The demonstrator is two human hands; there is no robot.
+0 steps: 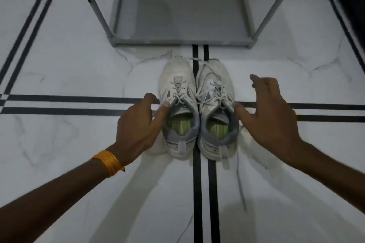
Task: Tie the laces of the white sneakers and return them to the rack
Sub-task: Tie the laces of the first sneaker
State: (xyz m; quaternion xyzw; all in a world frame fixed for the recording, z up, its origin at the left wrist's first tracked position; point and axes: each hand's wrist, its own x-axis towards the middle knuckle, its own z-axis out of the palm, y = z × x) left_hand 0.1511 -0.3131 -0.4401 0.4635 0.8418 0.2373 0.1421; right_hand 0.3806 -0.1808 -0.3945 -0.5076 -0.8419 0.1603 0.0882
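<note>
Two white sneakers with grey collars and green insoles stand side by side on the floor, toes pointing at the rack. The left sneaker (175,85) is touched at its collar by the thumb of my left hand (138,122), which lies against its outer side. The right sneaker (215,89) has loose, untied laces; one lace (240,179) trails back over the floor. My right hand (270,108) hovers beside it with fingers spread, thumb close to its collar, holding nothing. The grey shoe rack (177,40) stands just beyond the toes, its bottom shelf bare.
White marble-look floor (79,69) with black double stripes crossing under the shoes. The rack's slanted grey posts (92,4) rise on both sides. A dark wall base runs along the top edge. An orange band is on my left wrist (108,161).
</note>
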